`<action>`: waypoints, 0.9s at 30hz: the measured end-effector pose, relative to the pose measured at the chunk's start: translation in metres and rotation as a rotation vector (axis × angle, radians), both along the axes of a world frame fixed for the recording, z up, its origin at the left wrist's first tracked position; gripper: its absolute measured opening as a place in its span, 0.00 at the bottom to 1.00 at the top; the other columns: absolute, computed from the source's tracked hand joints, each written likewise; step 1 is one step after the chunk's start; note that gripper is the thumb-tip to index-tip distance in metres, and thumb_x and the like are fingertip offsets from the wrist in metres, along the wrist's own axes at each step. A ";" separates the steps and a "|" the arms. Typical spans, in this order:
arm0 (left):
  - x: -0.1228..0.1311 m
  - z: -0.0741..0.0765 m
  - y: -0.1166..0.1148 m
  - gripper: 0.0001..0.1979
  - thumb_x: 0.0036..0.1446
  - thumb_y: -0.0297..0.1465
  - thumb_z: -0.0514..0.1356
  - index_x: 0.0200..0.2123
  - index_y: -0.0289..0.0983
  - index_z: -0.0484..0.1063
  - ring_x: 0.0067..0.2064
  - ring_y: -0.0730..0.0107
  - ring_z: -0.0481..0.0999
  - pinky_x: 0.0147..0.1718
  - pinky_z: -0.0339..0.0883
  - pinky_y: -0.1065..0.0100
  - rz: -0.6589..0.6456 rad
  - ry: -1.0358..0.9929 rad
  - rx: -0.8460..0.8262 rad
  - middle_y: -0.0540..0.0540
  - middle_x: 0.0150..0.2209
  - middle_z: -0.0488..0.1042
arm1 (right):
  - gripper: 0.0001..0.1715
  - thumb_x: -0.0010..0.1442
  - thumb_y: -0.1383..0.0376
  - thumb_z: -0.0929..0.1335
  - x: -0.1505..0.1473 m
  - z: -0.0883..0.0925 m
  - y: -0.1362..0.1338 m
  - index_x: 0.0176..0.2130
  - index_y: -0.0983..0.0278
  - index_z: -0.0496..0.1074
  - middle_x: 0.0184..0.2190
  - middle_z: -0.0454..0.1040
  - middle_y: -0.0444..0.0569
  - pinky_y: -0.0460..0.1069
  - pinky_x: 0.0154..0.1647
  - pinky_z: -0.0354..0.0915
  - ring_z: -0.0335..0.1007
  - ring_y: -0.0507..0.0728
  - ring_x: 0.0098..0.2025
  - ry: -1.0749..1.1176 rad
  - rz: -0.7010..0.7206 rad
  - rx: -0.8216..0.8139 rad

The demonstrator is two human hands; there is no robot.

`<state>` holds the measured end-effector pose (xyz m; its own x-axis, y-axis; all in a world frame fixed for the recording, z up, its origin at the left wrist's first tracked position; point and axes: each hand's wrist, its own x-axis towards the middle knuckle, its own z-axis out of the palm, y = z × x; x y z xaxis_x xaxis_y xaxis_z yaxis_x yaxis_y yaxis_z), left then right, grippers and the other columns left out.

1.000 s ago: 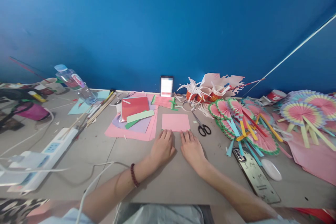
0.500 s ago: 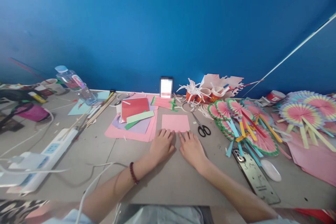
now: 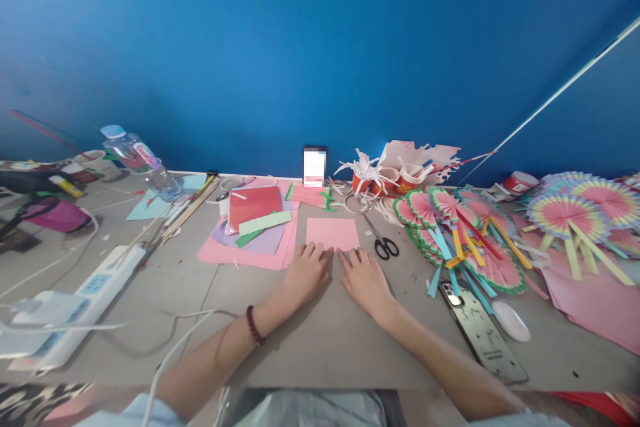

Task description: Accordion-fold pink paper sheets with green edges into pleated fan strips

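On the flat grey table (image 3: 320,347) lie a pink rectangular paper sheet (image 3: 334,230), black-handled metal scissors (image 3: 381,240) beside it, and, toward the near edge, a long white power strip (image 3: 94,299) and green-cased rectangular phone (image 3: 483,332).

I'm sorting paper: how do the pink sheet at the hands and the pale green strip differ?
The pink sheet is broad, the pale green strip narrow. The left hand and right hand touch the sheet's near edge; no hand touches the strip. Both look like flat paper.
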<state>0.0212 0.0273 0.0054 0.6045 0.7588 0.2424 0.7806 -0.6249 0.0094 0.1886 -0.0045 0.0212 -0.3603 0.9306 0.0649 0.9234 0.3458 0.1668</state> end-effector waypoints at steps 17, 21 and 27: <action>-0.027 -0.019 0.035 0.10 0.61 0.23 0.50 0.36 0.36 0.72 0.37 0.68 0.69 0.36 0.65 0.67 -0.078 -0.406 -0.021 0.45 0.34 0.70 | 0.11 0.61 0.67 0.65 0.038 -0.018 0.036 0.42 0.59 0.75 0.34 0.74 0.48 0.49 0.39 0.61 0.66 0.56 0.37 0.332 0.060 0.071; -0.028 -0.020 0.037 0.11 0.61 0.23 0.50 0.38 0.37 0.72 0.36 0.68 0.69 0.35 0.65 0.67 -0.129 -0.316 0.041 0.45 0.34 0.70 | 0.09 0.61 0.65 0.65 0.042 -0.026 0.041 0.38 0.61 0.75 0.33 0.74 0.48 0.49 0.39 0.61 0.66 0.56 0.37 0.456 0.090 0.127; -0.028 -0.018 0.038 0.12 0.62 0.23 0.48 0.40 0.36 0.70 0.37 0.67 0.68 0.36 0.66 0.65 -0.202 -0.324 0.077 0.45 0.34 0.70 | 0.09 0.62 0.64 0.64 0.043 -0.033 0.045 0.36 0.62 0.74 0.31 0.74 0.48 0.50 0.39 0.61 0.66 0.56 0.35 0.456 0.138 0.212</action>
<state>-0.0068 0.0655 -0.0127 0.6226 0.6043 0.4972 0.6058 -0.7744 0.1826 0.2312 0.0407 -0.0120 -0.3694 0.8259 0.4259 0.8668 0.4715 -0.1625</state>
